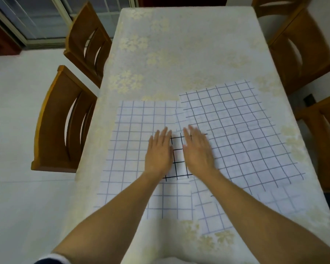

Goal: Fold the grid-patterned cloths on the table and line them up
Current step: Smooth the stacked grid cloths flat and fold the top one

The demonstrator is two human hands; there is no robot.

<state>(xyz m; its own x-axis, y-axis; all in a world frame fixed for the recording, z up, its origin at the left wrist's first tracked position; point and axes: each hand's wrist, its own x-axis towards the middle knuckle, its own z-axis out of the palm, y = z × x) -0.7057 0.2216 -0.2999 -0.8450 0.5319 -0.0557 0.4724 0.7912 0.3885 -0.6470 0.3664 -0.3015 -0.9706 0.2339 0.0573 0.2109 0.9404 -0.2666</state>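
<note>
Two hands (159, 153) (198, 151) atop dark-grid cloth (178, 159)

Matt, creased grid cloths (227, 130), perhaps thin cotton; faintly sheeny floral tablecloth (179, 44); smooth varnished wooden chairs (65, 121).

Tabletop (189, 54) under cream floral covering; 2 wooden chairs (65, 121) at left; pale floor (17, 130).

Setting: home dining room.
- Dining table (189, 25), long, under a cream tablecloth (194, 60) with pale floral print.
- Wooden chair (65, 121) with curved-slat back, left of the table at its near end.
- Matching chair (88, 40), left of the table, farther along.
- Further chairs (301, 46) of the same wood, along the table's right side.
- Pale floor (23, 96), left of the table.
- Metal-framed glass door (27, 21), beyond the table's far-left corner.
</note>
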